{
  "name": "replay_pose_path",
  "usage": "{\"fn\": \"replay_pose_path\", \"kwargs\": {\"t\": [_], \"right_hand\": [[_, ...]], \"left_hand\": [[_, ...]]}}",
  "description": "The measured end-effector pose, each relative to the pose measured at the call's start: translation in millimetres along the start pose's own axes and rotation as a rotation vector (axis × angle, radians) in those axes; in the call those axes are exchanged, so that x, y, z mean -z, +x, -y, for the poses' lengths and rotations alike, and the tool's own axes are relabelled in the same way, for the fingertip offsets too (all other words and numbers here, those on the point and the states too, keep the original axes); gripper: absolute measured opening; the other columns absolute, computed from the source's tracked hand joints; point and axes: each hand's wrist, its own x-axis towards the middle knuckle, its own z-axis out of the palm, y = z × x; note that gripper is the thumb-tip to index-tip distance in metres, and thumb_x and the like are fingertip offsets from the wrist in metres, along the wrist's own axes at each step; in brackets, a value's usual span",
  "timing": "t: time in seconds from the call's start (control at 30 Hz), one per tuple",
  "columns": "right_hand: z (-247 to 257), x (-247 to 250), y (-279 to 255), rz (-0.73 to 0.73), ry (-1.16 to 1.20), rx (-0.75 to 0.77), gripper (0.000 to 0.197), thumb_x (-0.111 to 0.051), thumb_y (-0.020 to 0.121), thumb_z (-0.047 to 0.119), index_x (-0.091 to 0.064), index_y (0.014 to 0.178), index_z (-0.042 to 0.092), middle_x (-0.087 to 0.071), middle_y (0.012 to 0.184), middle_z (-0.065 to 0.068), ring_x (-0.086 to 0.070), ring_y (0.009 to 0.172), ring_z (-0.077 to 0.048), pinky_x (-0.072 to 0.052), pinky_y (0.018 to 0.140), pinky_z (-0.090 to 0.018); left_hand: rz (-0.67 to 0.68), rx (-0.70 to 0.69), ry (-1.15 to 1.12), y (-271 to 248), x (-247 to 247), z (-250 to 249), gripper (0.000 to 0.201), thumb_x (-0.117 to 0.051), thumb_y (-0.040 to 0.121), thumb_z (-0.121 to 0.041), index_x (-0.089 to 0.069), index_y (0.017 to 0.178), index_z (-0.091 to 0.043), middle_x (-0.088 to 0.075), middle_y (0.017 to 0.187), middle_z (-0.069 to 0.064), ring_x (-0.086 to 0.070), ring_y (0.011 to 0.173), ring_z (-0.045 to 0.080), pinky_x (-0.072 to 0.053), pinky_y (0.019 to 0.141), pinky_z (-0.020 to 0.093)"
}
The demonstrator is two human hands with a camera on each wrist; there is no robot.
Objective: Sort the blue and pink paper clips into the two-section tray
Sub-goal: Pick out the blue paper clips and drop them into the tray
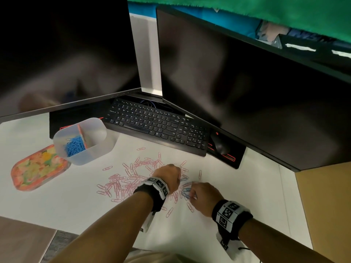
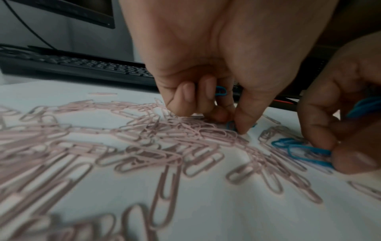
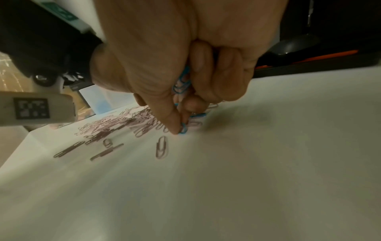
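Pink paper clips (image 1: 123, 181) lie scattered across the white table. The translucent two-section tray (image 1: 95, 154) stands at the back left, with blue paper clips (image 1: 75, 146) in its left section. My left hand (image 2: 235, 125) keeps a blue clip (image 2: 220, 91) in its curled fingers and pinches another against the table. My right hand (image 3: 180, 128) holds a bunch of blue clips (image 3: 182, 81) in its palm. Its thumb and forefinger pinch one more blue clip (image 3: 183, 130) on the table. Both hands (image 1: 187, 186) meet at the right edge of the pile.
A black keyboard (image 1: 157, 128) and a mouse (image 1: 220, 144) lie behind the pile, under two dark monitors (image 1: 247, 92). A flat box with a colourful pattern (image 1: 38, 168) sits left of the tray. A brown surface (image 1: 326, 205) borders the white table on the right.
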Motion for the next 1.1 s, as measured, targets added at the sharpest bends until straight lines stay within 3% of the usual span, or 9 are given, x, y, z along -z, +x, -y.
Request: {"fn": "replay_pose_path", "kwargs": {"t": [0.23,0.33,0.4,0.47,0.57,0.67,0.8,0.93,1.1], "right_hand": [[-4,12,4,0.027,0.275,-0.12,0.013,-0.068,0.082,0.02,-0.059,0.073,0.022,-0.071,0.105,0.0,-0.064,0.1,-0.015,-0.055,0.084,-0.021],[-1,26,6,0.012,0.507,-0.173,0.012,-0.073,0.079,0.018,-0.063,0.074,0.016,-0.071,0.094,0.001,-0.063,0.091,-0.01,-0.051,0.073,-0.014],[2,33,8,0.005,0.699,-0.22,0.012,-0.073,0.079,0.013,-0.062,0.072,0.012,-0.066,0.075,0.001,-0.06,0.067,-0.006,-0.047,0.058,-0.017],[4,38,10,0.021,0.963,-0.27,0.016,-0.068,0.08,0.003,-0.058,0.073,0.011,-0.054,0.056,0.002,-0.04,0.04,-0.007,-0.031,0.043,-0.02],[7,44,14,0.026,1.259,-0.283,0.019,-0.063,0.082,-0.004,-0.059,0.093,0.01,-0.049,0.059,0.001,-0.029,0.04,-0.007,-0.024,0.041,-0.019],[8,46,18,0.053,1.434,-0.312,0.037,-0.051,0.086,-0.007,-0.06,0.116,0.014,-0.047,0.065,-0.002,-0.025,0.041,-0.008,-0.021,0.041,-0.021],[5,47,18,0.076,1.564,-0.372,0.029,-0.037,0.08,-0.005,-0.058,0.093,0.009,-0.047,0.071,-0.005,-0.024,0.04,-0.009,-0.018,0.042,-0.022],[1,46,15,0.113,1.595,-0.369,0.015,-0.036,0.073,0.006,-0.049,0.076,0.014,-0.043,0.066,-0.004,-0.027,0.047,-0.013,-0.017,0.046,-0.025],[-3,45,14,0.109,1.511,-0.369,0.008,-0.041,0.082,0.018,-0.044,0.075,0.015,-0.043,0.065,-0.002,-0.031,0.051,-0.014,-0.021,0.048,-0.024]], "left_hand": [[-0.091,0.125,-0.488,-3,11,17,0.008,-0.065,0.086,-0.018,-0.063,0.078,-0.021,-0.066,0.081,-0.004,-0.063,0.077,0.014,-0.05,0.063,0.02],[-0.044,0.163,-0.689,0,13,24,0.02,-0.067,0.085,-0.015,-0.064,0.099,-0.029,-0.061,0.074,-0.007,-0.058,0.068,0.01,-0.048,0.061,0.021],[0.018,0.178,-0.872,1,16,26,0.037,-0.063,0.085,-0.006,-0.061,0.115,-0.028,-0.056,0.065,-0.006,-0.051,0.06,0.014,-0.048,0.06,0.027],[0.056,0.204,-1.078,1,21,24,0.037,-0.051,0.084,0.008,-0.066,0.106,-0.018,-0.055,0.059,-0.002,-0.042,0.052,0.016,-0.038,0.05,0.025],[0.087,0.222,-1.272,0,30,17,0.034,-0.038,0.08,0.013,-0.067,0.081,-0.006,-0.057,0.066,0.011,-0.045,0.05,0.018,-0.034,0.047,0.021],[0.142,0.209,-1.357,0,32,9,0.013,-0.047,0.066,0.0,-0.059,0.069,-0.005,-0.057,0.067,0.013,-0.05,0.05,0.019,-0.038,0.047,0.021],[0.188,0.192,-1.08,-1,29,1,0.018,-0.052,0.08,-0.008,-0.055,0.063,-0.011,-0.05,0.063,0.008,-0.044,0.051,0.016,-0.033,0.052,0.023],[0.186,0.067,-0.444,-6,20,-11,0.032,-0.052,0.091,-0.04,-0.055,0.068,-0.019,-0.053,0.068,0.006,-0.049,0.063,0.014,-0.037,0.06,0.024],[0.191,-0.12,0.127,-11,12,-21,0.028,-0.05,0.092,-0.035,-0.057,0.107,-0.013,-0.064,0.104,0.008,-0.061,0.093,0.027,-0.051,0.076,0.034]]}}
